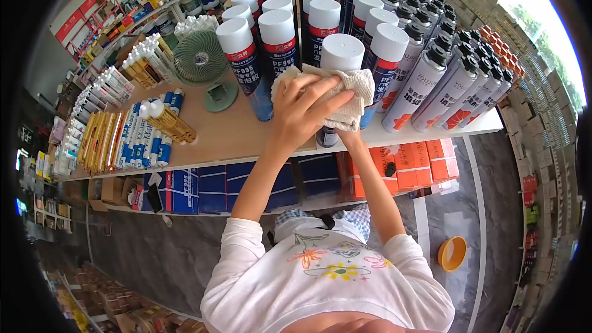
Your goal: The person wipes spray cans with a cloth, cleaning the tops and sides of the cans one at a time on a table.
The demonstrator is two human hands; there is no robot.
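Observation:
My left hand (pixel 306 106) presses a folded beige cloth (pixel 353 95) around a white-capped foam can (pixel 343 53), its fingers bent over the fabric. The can stands upright at the front of the shelf top, with its lower end (pixel 327 137) showing beneath the cloth. Of my right hand (pixel 351 139), only the part near the wrist shows, just below the cloth; its fingers are hidden behind the cloth and can. Matching blue foam cans with red bands (pixel 248 71) stand close on the left, and another (pixel 383 65) is right beside the cloth on the right.
Grey black-capped cans (pixel 419 86) crowd the right of the wooden shelf top (pixel 237 139). A green fan (pixel 200 58) and sealant tubes (pixel 145 139) stand left. Blue boxes (pixel 246 185) and orange boxes (pixel 412 166) fill the shelf below. A yellow basin (pixel 452 253) sits on the floor.

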